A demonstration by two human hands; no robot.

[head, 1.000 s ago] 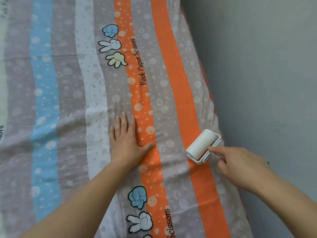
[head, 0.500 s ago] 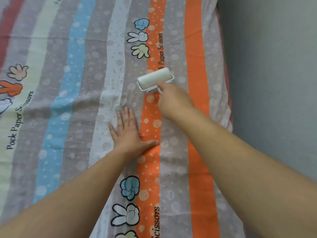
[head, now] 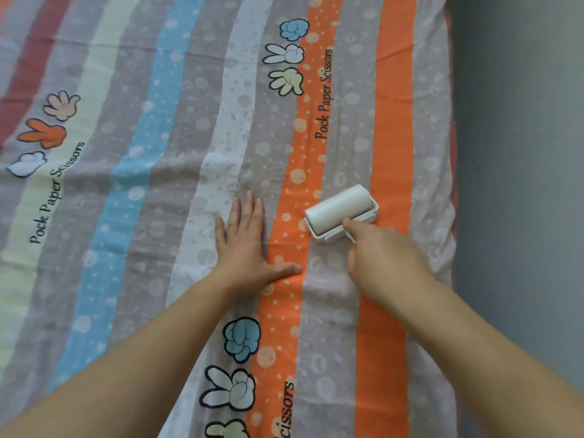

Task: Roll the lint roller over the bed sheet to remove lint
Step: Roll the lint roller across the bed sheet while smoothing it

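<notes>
A striped bed sheet (head: 132,191) in grey, orange, blue and white, printed with cartoon hands and "Pock Paper Scissors", fills the view. A white lint roller (head: 339,211) lies on it, across a grey stripe between two orange stripes. My right hand (head: 384,260) grips the roller's handle from below, index finger stretched along the white frame; the handle itself is hidden under the hand. My left hand (head: 245,245) lies flat on the sheet just left of the roller, fingers straight and thumb spread toward the orange stripe.
A grey wall (head: 521,184) runs along the sheet's right edge. A thin reddish mattress edge (head: 454,184) shows between sheet and wall. The sheet stretches on to the left and far side.
My right hand has pulled the roller back toward me and to the right, from beside the upper cartoon hands down to level with my left hand. My left hand has stayed flat.
</notes>
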